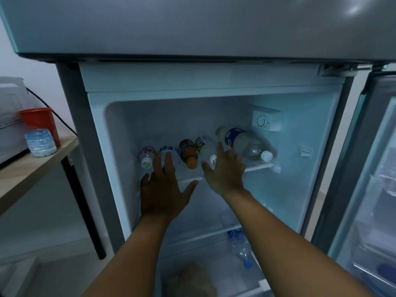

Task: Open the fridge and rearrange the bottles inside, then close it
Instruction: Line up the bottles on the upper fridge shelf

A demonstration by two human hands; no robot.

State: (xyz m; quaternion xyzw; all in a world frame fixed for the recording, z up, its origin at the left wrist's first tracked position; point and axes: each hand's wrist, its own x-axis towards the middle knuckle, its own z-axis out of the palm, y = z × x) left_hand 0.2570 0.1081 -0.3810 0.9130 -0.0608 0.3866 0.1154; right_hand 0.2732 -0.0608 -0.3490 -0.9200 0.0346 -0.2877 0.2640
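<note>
Bottles (pixel 188 154) crowd the shelf (pixel 257 167) before both spread hands, left hand (pixel 164 189), right hand (pixel 225 174)

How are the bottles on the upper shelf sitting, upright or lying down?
Lying down: the brown bottle and large white-capped bottle rest sideways, caps facing the opening.

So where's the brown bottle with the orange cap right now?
The brown bottle lies on the fridge's upper shelf, cap toward the camera, in the middle of the row, just beyond the gap between the left hand and right hand.

Wooden side table (pixel 32 168), pale wall (pixel 53 86)
</note>
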